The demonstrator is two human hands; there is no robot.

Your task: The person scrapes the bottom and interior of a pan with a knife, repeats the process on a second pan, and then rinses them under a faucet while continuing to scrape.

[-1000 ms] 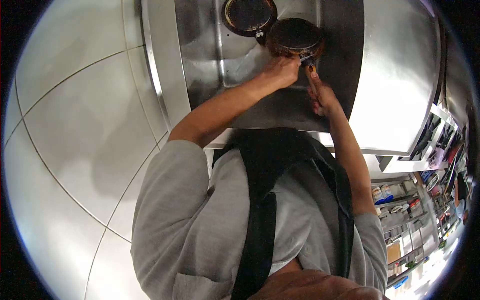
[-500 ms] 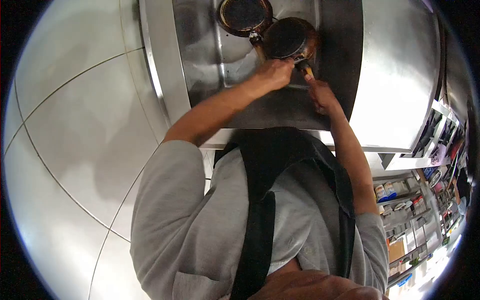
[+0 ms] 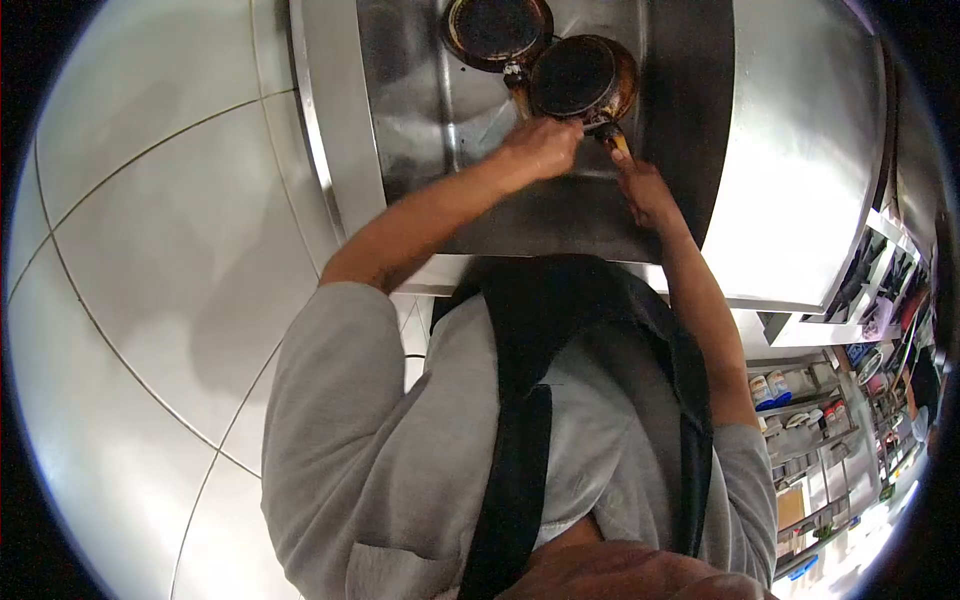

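A small frying pan (image 3: 575, 78), blackened and browned, is tilted in the steel sink and seems to lie bottom up. My right hand (image 3: 645, 190) is closed around its yellowish-brown handle (image 3: 618, 142). At the handle end of the pan, my left hand (image 3: 545, 148) is closed on a thin, pale metal tool (image 3: 597, 125); its kind is mostly hidden by the fingers. A second blackened frying pan (image 3: 497, 30) lies farther back to the left, its worn handle (image 3: 517, 88) pointing toward me, partly behind my left hand.
The steel sink (image 3: 410, 140) has high walls and a front rim near my apron. A shiny steel counter (image 3: 790, 150) adjoins it on the right. White floor tiles (image 3: 150, 300) spread out on the left. Shelves (image 3: 810, 400) with tubs and other goods stand at the lower right.
The left hand has shifted slightly left and down along the pan's edge. My right hand keeps its hold on the handle. The whole view has shifted a little.
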